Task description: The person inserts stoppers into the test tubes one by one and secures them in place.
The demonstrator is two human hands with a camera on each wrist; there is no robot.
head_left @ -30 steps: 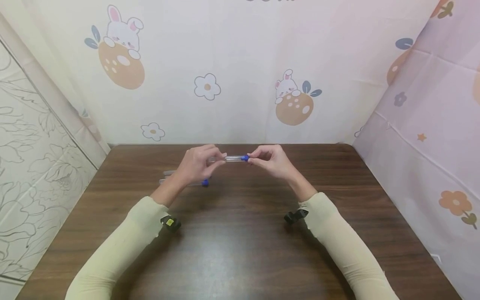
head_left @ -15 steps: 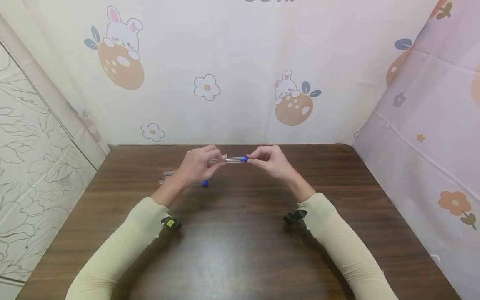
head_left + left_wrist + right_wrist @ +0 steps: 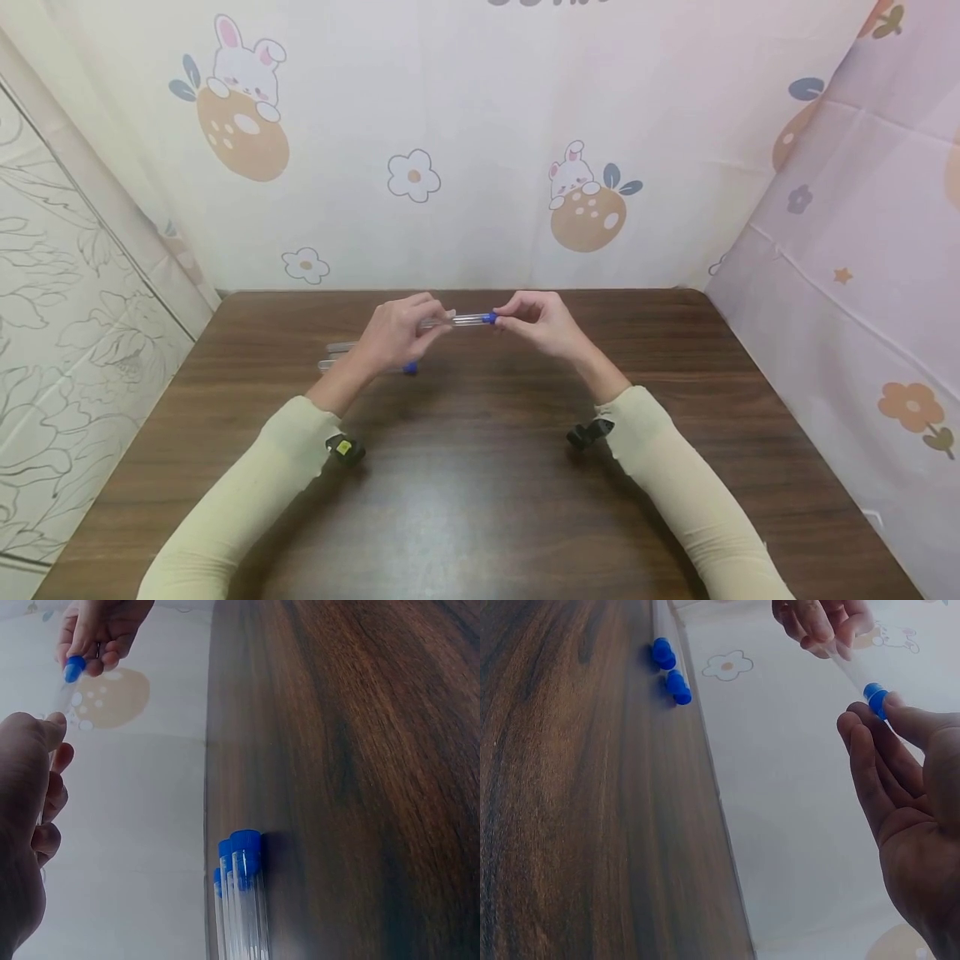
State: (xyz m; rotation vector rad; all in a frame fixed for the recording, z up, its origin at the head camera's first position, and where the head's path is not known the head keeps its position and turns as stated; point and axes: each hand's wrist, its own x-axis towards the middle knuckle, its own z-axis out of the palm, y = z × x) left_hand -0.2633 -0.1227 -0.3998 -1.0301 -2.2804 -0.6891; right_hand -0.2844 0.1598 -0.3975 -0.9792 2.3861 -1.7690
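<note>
A clear test tube (image 3: 469, 320) with a blue cap (image 3: 490, 318) is held level above the far part of the table. My left hand (image 3: 397, 332) grips the tube's body, its fingers hiding the closed end. The right hand (image 3: 546, 325) pinches the blue cap between thumb and fingers, as the right wrist view also shows with the cap (image 3: 875, 700). The cap sits at the tube's end; whether it is loose or tight I cannot tell. Several more capped test tubes (image 3: 247, 907) lie together on the table, partly hidden behind the left forearm in the head view.
The brown wooden table (image 3: 465, 483) meets a patterned cloth (image 3: 480, 200) along its far edge. Similar cloths hang at the left and right sides. A small black camera (image 3: 347, 448) is on the left wrist, another black camera (image 3: 590, 433) on the right.
</note>
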